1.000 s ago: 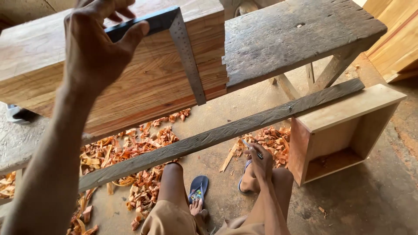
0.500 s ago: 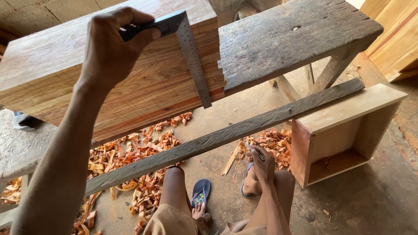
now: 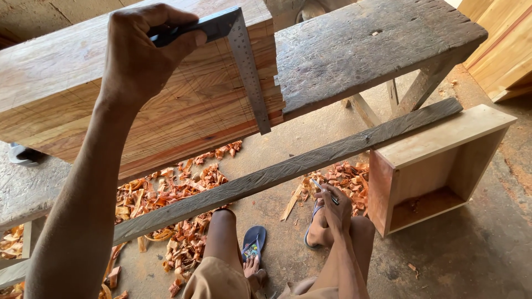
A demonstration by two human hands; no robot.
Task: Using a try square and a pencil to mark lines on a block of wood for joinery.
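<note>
My left hand (image 3: pixel 141 52) grips the dark stock of a metal try square (image 3: pixel 244 61) on top of a thick reddish wooden board (image 3: pixel 183 111). The square's steel blade hangs down the board's near face, close to its right end. My right hand (image 3: pixel 332 207) rests low on my right knee and holds a pencil (image 3: pixel 324 191), well away from the board. Faint pencil lines cross the board's face.
A weathered grey bench top (image 3: pixel 371 50) butts against the board's right end. A grey cross rail (image 3: pixel 288 169) runs diagonally below. An open wooden box (image 3: pixel 438 166) stands at the right. Wood shavings (image 3: pixel 177 188) litter the concrete floor by my sandalled feet. Planks (image 3: pixel 504 50) lean far right.
My left hand has closed around the try square's stock and settled it on the board, with the blade now flat against the face. My right hand stays on the knee.
</note>
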